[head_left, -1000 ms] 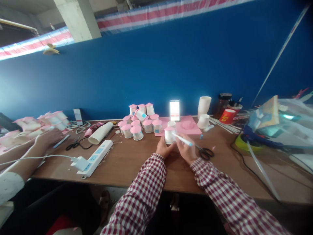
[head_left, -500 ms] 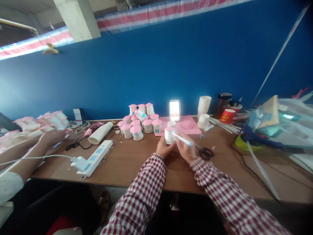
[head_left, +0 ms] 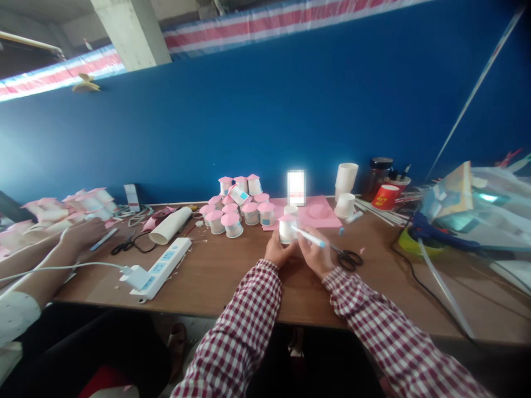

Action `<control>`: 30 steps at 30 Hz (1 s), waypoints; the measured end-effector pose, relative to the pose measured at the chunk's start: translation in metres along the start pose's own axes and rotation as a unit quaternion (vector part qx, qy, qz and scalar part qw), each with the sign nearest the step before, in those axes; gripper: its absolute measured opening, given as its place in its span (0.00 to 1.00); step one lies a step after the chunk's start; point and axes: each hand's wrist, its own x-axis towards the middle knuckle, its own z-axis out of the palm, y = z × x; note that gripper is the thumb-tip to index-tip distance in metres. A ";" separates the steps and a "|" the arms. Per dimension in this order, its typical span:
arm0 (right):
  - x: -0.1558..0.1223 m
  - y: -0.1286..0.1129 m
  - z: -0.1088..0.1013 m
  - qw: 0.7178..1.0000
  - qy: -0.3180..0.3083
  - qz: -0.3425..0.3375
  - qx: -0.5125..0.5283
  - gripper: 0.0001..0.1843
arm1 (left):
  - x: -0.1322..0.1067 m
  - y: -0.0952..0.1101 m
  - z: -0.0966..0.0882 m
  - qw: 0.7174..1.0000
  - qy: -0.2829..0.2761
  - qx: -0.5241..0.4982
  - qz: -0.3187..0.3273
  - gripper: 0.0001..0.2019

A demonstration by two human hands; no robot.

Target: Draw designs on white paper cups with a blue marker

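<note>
In the middle of the head view, my left hand (head_left: pixel 279 250) is closed round the lower left side of a white paper cup (head_left: pixel 287 231), which stands upside down at the table. My right hand (head_left: pixel 316 251) grips a white marker pen (head_left: pixel 309 236) with a light blue end. The pen's tip end points at the cup's right side; whether it touches I cannot tell. Behind the cup lies a pink sheet (head_left: pixel 332 218) with a pink rounded piece (head_left: pixel 318 211) on it. Black scissors (head_left: pixel 350 258) lie just right of my right hand.
Several white cups with pink cone tops (head_left: pixel 232 224) cluster left of my hands. A power strip (head_left: pixel 161 269), a white roll (head_left: pixel 171 225) and a co-worker's hand (head_left: pixel 85 235) are further left. At right are stacked paper cups (head_left: pixel 347 179), a red cup (head_left: pixel 384 197) and a glue gun (head_left: pixel 435 218).
My hands, the cup and the marker pen stay almost in place. At the far left, the co-worker's hand has shifted slightly.
</note>
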 end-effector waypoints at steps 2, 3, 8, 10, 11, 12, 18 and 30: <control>0.000 0.000 0.000 1.000 -0.001 0.000 -0.002 0.13 | 0.000 0.000 0.000 1.000 -0.001 0.002 -0.002 0.25; -0.001 0.001 0.000 1.000 -0.003 -0.001 -0.002 0.13 | 0.000 0.000 0.000 1.000 -0.001 0.002 -0.002 0.24; -0.001 0.000 0.001 1.000 -0.013 -0.002 0.000 0.12 | 0.001 -0.002 0.000 1.000 -0.002 0.004 0.001 0.25; -0.001 0.000 0.000 1.000 -0.013 -0.002 0.003 0.12 | 0.001 -0.003 0.001 1.000 -0.004 0.004 -0.003 0.25; -0.001 0.000 0.000 1.000 -0.012 -0.002 0.005 0.11 | 0.001 -0.003 0.001 1.000 -0.003 0.004 -0.003 0.25; -0.001 0.000 0.000 1.000 -0.012 -0.001 0.006 0.11 | 0.001 -0.004 0.001 1.000 -0.002 0.002 -0.004 0.25; 0.000 0.001 0.000 1.000 -0.008 0.011 0.004 0.12 | 0.000 -0.002 0.001 1.000 -0.003 0.000 -0.008 0.26; 0.001 0.001 0.001 1.000 0.009 0.007 -0.007 0.13 | 0.000 -0.001 0.000 1.000 -0.005 0.002 -0.009 0.26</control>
